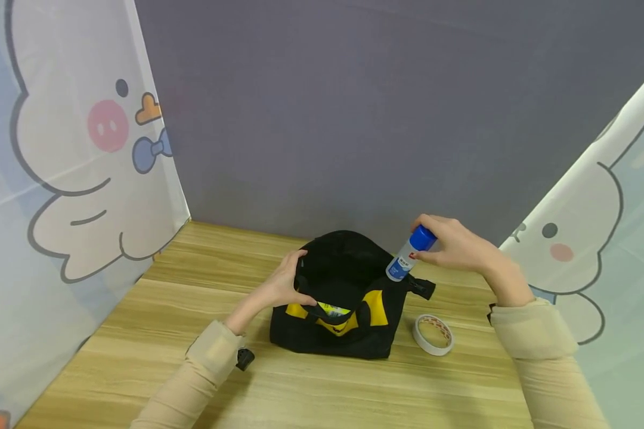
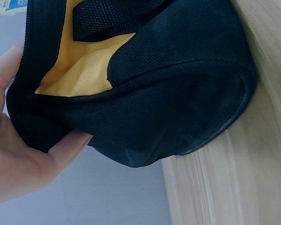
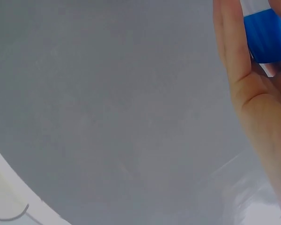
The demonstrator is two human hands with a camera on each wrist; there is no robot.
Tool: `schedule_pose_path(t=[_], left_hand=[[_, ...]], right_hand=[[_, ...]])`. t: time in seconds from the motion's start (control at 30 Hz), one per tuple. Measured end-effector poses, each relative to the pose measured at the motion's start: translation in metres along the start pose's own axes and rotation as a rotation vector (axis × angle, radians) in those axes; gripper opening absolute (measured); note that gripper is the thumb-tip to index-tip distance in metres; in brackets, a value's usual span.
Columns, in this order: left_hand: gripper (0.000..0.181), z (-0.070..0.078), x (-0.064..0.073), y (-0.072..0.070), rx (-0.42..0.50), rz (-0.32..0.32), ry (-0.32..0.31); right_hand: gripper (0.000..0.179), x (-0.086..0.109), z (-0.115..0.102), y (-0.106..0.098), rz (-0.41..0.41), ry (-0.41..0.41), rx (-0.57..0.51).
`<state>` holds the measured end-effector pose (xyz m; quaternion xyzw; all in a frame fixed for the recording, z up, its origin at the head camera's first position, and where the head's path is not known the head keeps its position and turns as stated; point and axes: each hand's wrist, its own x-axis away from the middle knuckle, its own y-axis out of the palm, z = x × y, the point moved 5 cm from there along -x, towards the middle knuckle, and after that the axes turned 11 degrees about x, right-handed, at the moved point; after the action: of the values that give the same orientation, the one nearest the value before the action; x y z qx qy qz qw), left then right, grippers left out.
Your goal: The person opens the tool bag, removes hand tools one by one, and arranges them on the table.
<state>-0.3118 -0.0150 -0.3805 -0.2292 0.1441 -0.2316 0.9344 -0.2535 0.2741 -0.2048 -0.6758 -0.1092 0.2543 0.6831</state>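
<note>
A black bag point(image 1: 327, 345) with yellow patches stands on the table, its zipped mouth gaping upward. My left hand point(image 1: 281, 283) grips the left edge of that mouth; in the left wrist view the thumb point(image 2: 72, 146) lies against the black fabric. Inside, a yellow-green labelled item point(image 1: 333, 309) shows at the front rim. My right hand point(image 1: 456, 244) pinches a glue stick point(image 1: 403, 261), white with a blue cap, near its capped end. The stick tilts with its lower end down to the left, overlapping the bag's right rim in the head view. Only the blue cap point(image 3: 267, 37) shows clearly in the right wrist view.
A roll of white tape point(image 1: 433, 335) lies on the table to the right of the bag. One black strap end point(image 1: 421, 289) sticks out at the bag's right, and a small black piece point(image 1: 244, 358) is by my left wrist. A grey wall point(image 1: 397, 119) rises behind.
</note>
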Motion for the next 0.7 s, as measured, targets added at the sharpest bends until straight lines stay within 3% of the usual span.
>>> schedule_pose_path(t=[0.7], left_hand=[[0.109, 0.001, 0.002, -0.002, -0.028, -0.011, 0.041]], right_hand=[[0.043, 0.066, 0.045, -0.008, -0.072, 0.160, 0.062]])
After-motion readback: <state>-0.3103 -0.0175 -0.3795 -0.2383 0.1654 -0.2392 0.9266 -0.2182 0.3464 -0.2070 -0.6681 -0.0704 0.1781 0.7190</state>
